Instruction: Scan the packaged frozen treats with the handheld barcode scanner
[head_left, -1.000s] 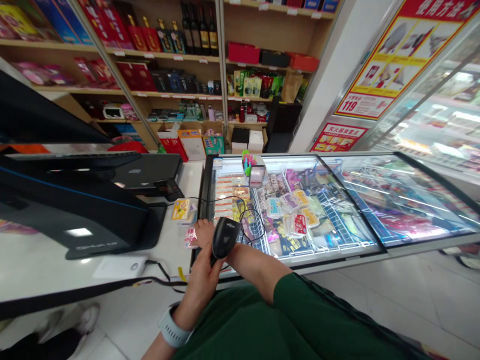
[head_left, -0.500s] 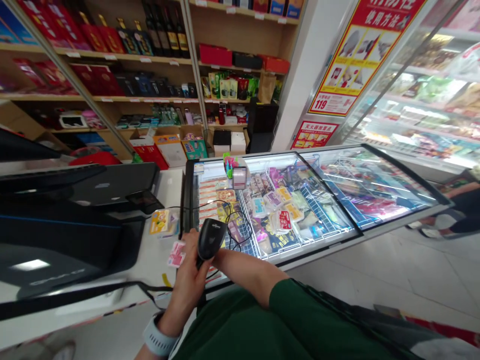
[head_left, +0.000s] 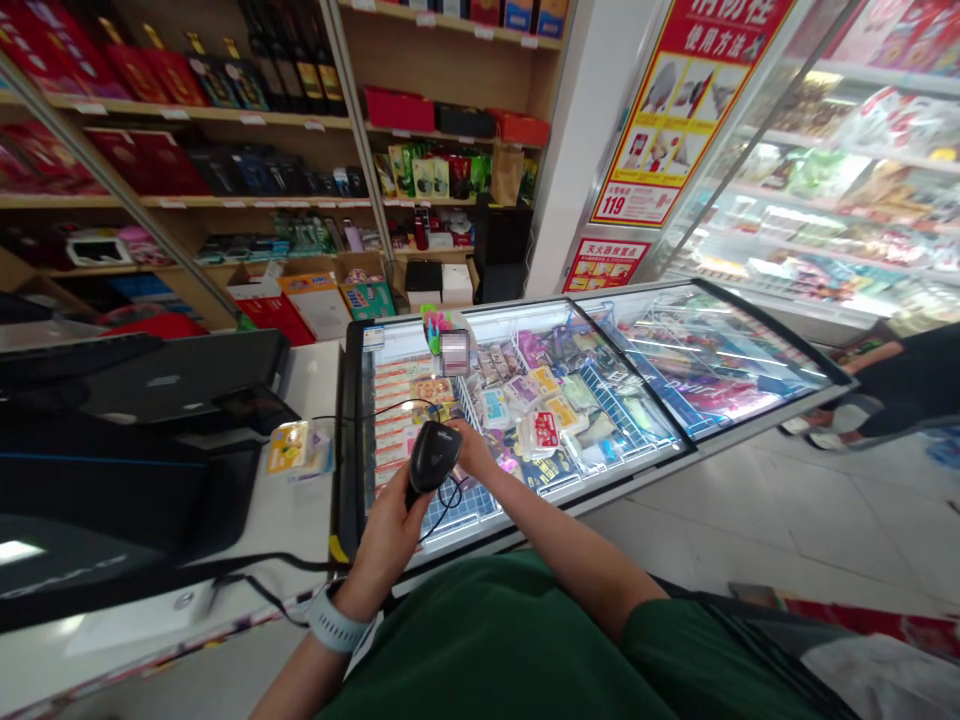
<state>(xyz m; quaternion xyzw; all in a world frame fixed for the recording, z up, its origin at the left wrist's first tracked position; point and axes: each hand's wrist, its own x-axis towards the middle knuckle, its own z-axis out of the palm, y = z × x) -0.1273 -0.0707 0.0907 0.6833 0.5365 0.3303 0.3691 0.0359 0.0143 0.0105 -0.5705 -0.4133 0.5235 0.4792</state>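
Note:
My left hand (head_left: pixel 391 528), with a pale watch on the wrist, is wrapped round the handle of a black barcode scanner (head_left: pixel 435 455). The scanner's head points up and away over the glass-topped freezer (head_left: pixel 517 492). My right hand (head_left: pixel 471 450) is just right of the scanner, its fingers closed and mostly hidden behind the head. A sliver of a pink-and-white packet (head_left: pixel 411 438) shows at the scanner's left side, seemingly in my right hand. The scanner's black cable (head_left: pixel 450 495) loops over the freezer glass. Several white, yellow and red packs (head_left: pixel 546 430) lie by my right hand.
Left of the freezer is a white counter (head_left: pixel 311 365) with a yellow pack (head_left: pixel 289 447) and black till equipment (head_left: pixel 150 400). Shelves of bottles and boxes (head_left: pixel 397 108) stand behind. A person (head_left: pixel 900 380) is at the far right.
My right hand has moved from beneath the left hand to the scanner's right. The pink-and-white packet has left the counter edge and is now behind the scanner. The view has shifted rightward.

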